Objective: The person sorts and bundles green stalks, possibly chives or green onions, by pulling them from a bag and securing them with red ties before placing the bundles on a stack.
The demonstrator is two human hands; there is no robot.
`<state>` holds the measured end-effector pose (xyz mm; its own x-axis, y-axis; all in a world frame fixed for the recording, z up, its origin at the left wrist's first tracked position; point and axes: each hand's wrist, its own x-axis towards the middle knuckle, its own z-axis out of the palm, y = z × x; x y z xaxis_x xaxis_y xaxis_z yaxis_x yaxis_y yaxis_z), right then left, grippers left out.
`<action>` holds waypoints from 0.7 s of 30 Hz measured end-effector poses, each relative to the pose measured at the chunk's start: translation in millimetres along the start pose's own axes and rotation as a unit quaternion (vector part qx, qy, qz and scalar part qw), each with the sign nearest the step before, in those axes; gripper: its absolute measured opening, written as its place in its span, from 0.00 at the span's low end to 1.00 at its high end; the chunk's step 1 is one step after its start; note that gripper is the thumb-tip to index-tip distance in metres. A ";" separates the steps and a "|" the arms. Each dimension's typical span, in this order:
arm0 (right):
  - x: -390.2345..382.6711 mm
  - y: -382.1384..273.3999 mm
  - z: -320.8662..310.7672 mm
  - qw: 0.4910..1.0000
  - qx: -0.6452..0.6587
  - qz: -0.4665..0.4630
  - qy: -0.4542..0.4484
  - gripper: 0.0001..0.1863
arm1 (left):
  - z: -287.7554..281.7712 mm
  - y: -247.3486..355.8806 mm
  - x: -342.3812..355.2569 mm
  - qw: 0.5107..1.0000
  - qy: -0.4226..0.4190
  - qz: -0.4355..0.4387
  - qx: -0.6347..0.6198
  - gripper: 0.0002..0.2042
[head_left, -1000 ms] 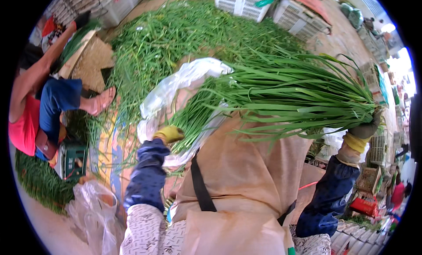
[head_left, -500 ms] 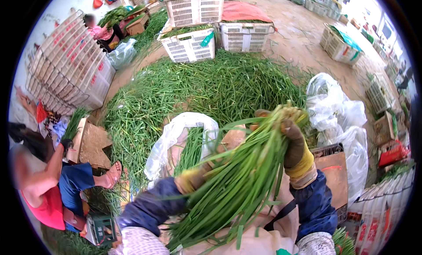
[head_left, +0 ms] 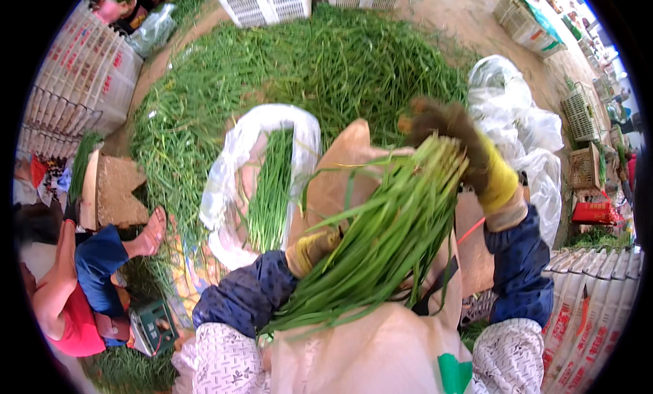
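A thick bunch of green chives [head_left: 388,237] lies slanted over my lap, its pale root ends at the upper right and its leaf tips trailing lower left. My left hand [head_left: 318,250], in a dark glove with a yellow cuff, grips the bunch from the left; leaves cover its fingers. My right hand [head_left: 452,125], gloved the same way, is at the root ends, its fingers smeared by motion. More chives [head_left: 272,190] lie straight in a tray lined with white plastic [head_left: 306,132], ahead and left of the bunch.
Loose green leaves [head_left: 292,67] cover the floor ahead, with white crates [head_left: 265,5] beyond. Clear plastic bags [head_left: 510,101] are heaped on the right. Stacked crates [head_left: 592,305] stand lower right. A person in red [head_left: 71,305] sits at the left by a cardboard box [head_left: 115,190].
The view has tipped downward, so the tray and crates sit higher in the picture. My right hand has shifted up and right around the root ends; my left hand stays at the bunch.
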<state>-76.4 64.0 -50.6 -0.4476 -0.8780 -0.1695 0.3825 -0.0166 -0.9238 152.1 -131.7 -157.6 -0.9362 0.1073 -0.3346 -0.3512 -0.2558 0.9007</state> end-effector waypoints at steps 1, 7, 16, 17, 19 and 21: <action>4.8 -1.3 -5.5 1.000 0.018 -0.013 0.020 0.35 | -2.7 0.7 -1.7 1.000 0.013 0.008 -0.008 0.33; -14.4 20.8 -13.7 0.982 0.176 0.033 0.053 0.40 | -14.9 23.4 -7.2 0.986 0.107 0.107 -0.075 0.26; -12.3 35.9 59.8 0.987 0.152 -0.052 -0.011 0.49 | -51.9 129.3 65.3 0.886 0.074 0.403 -0.218 0.16; -11.4 35.6 75.0 0.993 0.091 -0.073 -0.005 0.50 | -57.5 135.1 70.2 0.875 0.038 0.417 -0.244 0.15; -7.9 36.0 94.4 0.997 -0.044 -0.047 0.034 0.41 | -55.9 150.8 73.2 0.854 -0.022 0.411 -0.318 0.16; -3.8 37.2 110.7 0.982 -0.174 -0.023 0.076 0.36 | -35.9 168.3 74.7 0.830 0.006 0.411 -0.377 0.15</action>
<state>29.0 13.8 -46.3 -0.5833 -0.7985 -0.1491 0.0715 0.1323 -0.9886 22.7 -201.2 -41.0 -0.8611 -0.4100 0.3006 0.5039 -0.7669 0.3976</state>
